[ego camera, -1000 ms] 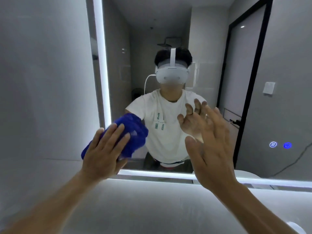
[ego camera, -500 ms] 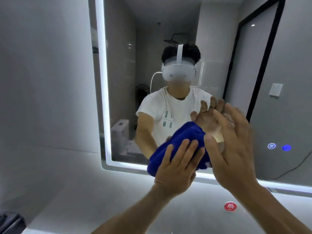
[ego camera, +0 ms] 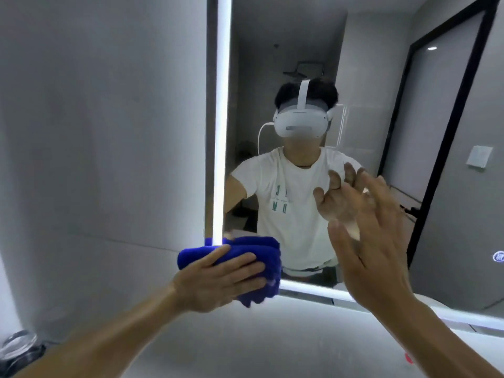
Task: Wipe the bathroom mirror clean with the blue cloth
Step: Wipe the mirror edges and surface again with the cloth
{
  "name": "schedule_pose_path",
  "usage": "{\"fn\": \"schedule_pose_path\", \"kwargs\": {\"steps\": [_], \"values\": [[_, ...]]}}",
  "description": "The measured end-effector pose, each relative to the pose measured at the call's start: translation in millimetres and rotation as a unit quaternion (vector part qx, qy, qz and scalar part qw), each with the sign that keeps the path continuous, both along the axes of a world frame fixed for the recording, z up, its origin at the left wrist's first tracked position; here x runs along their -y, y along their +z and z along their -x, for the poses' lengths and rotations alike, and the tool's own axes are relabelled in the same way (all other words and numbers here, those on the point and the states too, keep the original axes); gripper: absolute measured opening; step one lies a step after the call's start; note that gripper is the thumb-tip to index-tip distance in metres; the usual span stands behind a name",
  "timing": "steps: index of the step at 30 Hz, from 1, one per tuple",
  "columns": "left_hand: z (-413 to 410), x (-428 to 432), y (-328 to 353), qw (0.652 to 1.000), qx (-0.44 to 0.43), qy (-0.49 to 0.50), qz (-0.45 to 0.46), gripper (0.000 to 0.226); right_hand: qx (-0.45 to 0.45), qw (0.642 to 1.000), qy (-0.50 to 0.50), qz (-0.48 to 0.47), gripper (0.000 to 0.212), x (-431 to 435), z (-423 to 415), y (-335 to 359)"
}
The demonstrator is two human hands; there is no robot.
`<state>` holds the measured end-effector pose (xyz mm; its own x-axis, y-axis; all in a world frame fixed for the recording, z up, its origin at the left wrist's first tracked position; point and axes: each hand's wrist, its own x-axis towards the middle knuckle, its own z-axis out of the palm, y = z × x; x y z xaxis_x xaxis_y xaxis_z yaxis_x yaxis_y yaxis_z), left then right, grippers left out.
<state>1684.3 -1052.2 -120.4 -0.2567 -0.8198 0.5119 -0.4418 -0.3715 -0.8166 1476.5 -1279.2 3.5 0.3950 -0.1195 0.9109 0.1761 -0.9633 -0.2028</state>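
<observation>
The cloth (ego camera: pixel 245 255) is a deep, plain royal blue. A glowing white light strip (ego camera: pixel 222 132) edges the mirror (ego camera: pixel 272 50). The wall (ego camera: pixel 95 132) is plain pale grey. The tabletop (ego camera: pixel 272 345) is whitish, with a small red mark (ego camera: pixel 408 358). Reflected in the glass are a white T-shirt (ego camera: pixel 294 227) with teal lettering, a white headset (ego camera: pixel 300 124) and a black door frame (ego camera: pixel 447 148).

This is a home bathroom: a wall mirror (ego camera: pixel 368 77) edged with a glowing light strip (ego camera: pixel 222 105) hangs on pale grey tiled walls (ego camera: pixel 95 132) above a white counter (ego camera: pixel 272 345), its glass reflecting a shower head (ego camera: pixel 302 69) and a black-framed door (ego camera: pixel 450 132).
</observation>
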Motion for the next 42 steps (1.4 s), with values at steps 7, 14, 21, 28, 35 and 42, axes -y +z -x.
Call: {"fn": "schedule_pose_path", "kwargs": {"steps": [7, 14, 21, 28, 35, 42], "values": [[14.7, 39.4, 129.9, 0.917, -0.16, -0.021, 0.366, 0.068, 0.011, 1.0, 0.02, 0.014, 0.049, -35.4, -16.8, 14.3], [32.0, 74.6, 239.6, 0.839, -0.195, -0.012, 0.508, 0.064, 0.017, 0.998, -0.058, 0.03, 0.053, -20.1, -23.5, 66.1], [49.6, 107.9, 146.0, 0.947, -0.111, -0.01, 0.303, 0.07, 0.058, 0.997, -0.053, -0.004, 0.055, -12.3, -29.3, 78.8], [24.8, 69.3, 215.6, 0.974, 0.116, -0.039, -0.188, 0.063, 0.11, 0.992, -0.063, 0.022, 0.058, 0.0, -23.7, 105.8], [11.9, 45.4, 360.8, 0.991, 0.116, -0.024, -0.056, 0.065, 0.169, 0.984, -0.051, 0.015, 0.056, -0.5, -17.1, 129.3], [28.8, 50.7, 437.8, 0.917, -0.111, 0.021, 0.383, 0.067, 0.136, 0.987, -0.087, 0.011, 0.049, -2.6, -25.2, 151.9]]}}
